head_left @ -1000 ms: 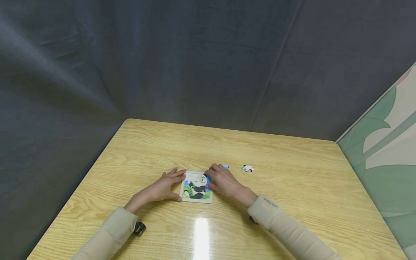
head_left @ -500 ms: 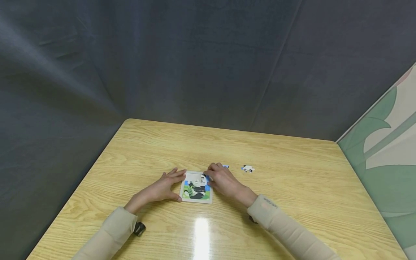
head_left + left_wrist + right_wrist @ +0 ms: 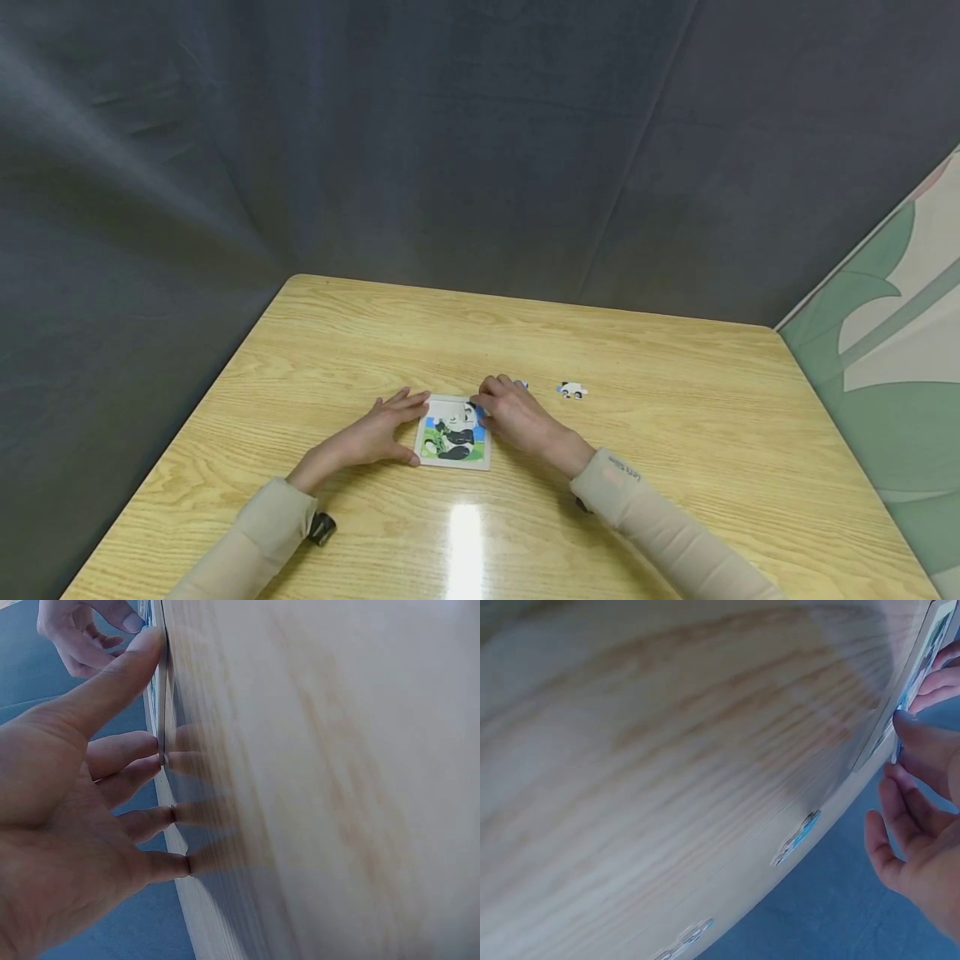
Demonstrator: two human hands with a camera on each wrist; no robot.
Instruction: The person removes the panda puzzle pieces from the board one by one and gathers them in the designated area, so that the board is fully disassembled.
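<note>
A small panda jigsaw puzzle in a pale wooden frame (image 3: pixel 453 466) lies on the table. My left hand (image 3: pixel 378 433) rests along the frame's left side, thumb at the lower corner and index finger at the upper one, the other fingers spread. At the upper right of the frame, my right hand (image 3: pixel 517 414) pinches a puzzle piece (image 3: pixel 895 746) between thumb and index finger; that piece shows a black panda ear on blue in the head view. Most of its right side is hidden by the fingers. The upper left of the frame shows bare pale backing.
Two loose puzzle pieces lie beyond my right hand: one with panda eyes (image 3: pixel 573 390), and a blue and white one (image 3: pixel 522 384) partly covered by the knuckles. The wooden table (image 3: pixel 675 400) reaches to a dark curtain (image 3: pixel 480 150) at the back.
My right hand has shifted slightly away from me, its thumb sliding up along the frame's right side, and covers more of the blue and white piece. My left hand has kept still.
</note>
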